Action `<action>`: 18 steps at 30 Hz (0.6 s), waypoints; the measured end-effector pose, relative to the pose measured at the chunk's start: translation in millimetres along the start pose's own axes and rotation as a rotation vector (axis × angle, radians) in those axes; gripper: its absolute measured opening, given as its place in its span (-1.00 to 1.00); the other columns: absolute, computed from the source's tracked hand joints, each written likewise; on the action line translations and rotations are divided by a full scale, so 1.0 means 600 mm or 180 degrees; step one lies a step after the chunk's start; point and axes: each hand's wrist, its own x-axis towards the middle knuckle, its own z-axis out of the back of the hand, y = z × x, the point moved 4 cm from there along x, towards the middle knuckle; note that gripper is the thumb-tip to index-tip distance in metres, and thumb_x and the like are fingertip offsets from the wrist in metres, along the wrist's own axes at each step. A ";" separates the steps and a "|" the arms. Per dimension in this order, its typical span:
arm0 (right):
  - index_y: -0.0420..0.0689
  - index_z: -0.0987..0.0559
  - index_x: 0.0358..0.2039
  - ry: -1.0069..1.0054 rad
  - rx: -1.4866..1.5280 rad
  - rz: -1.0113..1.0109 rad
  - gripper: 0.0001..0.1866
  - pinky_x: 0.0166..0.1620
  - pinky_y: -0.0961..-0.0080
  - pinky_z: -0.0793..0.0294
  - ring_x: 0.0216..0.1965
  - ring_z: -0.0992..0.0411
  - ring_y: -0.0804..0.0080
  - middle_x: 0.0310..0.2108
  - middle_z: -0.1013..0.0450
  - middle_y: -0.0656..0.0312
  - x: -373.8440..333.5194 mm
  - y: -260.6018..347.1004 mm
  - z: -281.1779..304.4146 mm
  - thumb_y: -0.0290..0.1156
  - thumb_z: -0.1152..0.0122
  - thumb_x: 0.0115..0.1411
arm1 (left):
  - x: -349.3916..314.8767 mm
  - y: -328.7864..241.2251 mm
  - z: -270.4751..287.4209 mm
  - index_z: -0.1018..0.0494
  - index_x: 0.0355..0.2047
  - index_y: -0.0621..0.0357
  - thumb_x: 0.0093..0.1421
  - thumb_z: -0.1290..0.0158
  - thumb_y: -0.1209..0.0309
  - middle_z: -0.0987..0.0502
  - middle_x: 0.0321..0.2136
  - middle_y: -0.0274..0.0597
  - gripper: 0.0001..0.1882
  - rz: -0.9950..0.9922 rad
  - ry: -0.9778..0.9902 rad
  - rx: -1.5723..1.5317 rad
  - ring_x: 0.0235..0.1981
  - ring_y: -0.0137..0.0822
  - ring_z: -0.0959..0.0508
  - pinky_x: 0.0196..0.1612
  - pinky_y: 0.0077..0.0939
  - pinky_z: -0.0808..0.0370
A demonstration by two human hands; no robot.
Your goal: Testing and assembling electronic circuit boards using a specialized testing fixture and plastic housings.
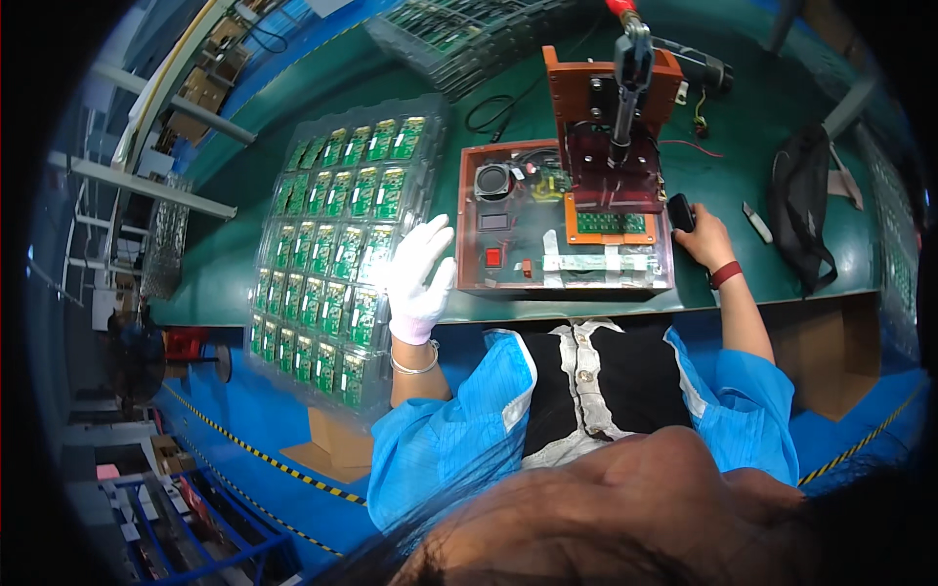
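My left hand [420,278], in a white glove, is by the right edge of a clear plastic tray [438,127]. Its fingers are stretched out and hold nothing. Rows of green circuit boards [354,252] fill the tray. My bare right hand [705,239] grips a small black phone-like device [681,212] at the right side of a test fixture box [576,283]. Set in the fixture is an orange frame [608,237] with a green circuit board [612,223] in it. A dark red press head [614,176] hangs just above, partly hiding that board.
More trays of boards [459,39] lie at the back. A black cable [493,112] curls behind the fixture. To the right are a box cutter [756,223] and a black bag [801,210] on the green table [733,166]. A cardboard box [831,356] stands below at the right.
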 end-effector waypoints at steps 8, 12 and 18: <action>-0.21 -0.46 -0.07 0.0394 0.5918 -0.0590 -0.76 -0.37 0.61 -0.51 -0.48 -0.41 0.52 -0.37 -0.48 0.18 0.063 0.018 0.094 -0.52 -0.12 0.25 | -0.016 0.024 0.010 -0.56 0.00 0.24 0.05 -0.15 0.58 -0.57 0.08 -0.02 -0.56 0.0434 -0.0066 0.0071 0.08 -0.08 -0.55 0.20 -0.27 -0.45; -0.18 -0.47 -0.02 -0.0229 0.5618 0.1028 -0.75 -0.43 0.72 -0.30 -0.50 -0.30 0.66 -0.38 -0.43 0.30 0.072 0.172 0.297 -0.40 -0.15 0.32 | -0.011 0.026 0.006 -0.57 0.00 0.24 0.05 -0.15 0.59 -0.57 0.08 -0.03 -0.56 0.0486 -0.0093 0.0109 0.08 -0.09 -0.56 0.19 -0.29 -0.46; -0.26 -0.56 -0.03 -0.1435 0.1565 0.1231 -0.69 -0.31 0.70 -0.49 -0.41 -0.51 0.58 -0.28 -0.60 0.16 0.095 0.328 0.427 -0.33 -0.19 0.32 | -0.019 0.014 0.020 -0.57 0.00 0.24 0.06 -0.14 0.58 -0.57 0.08 -0.04 -0.57 0.0460 -0.0178 0.0116 0.07 -0.10 -0.57 0.18 -0.32 -0.46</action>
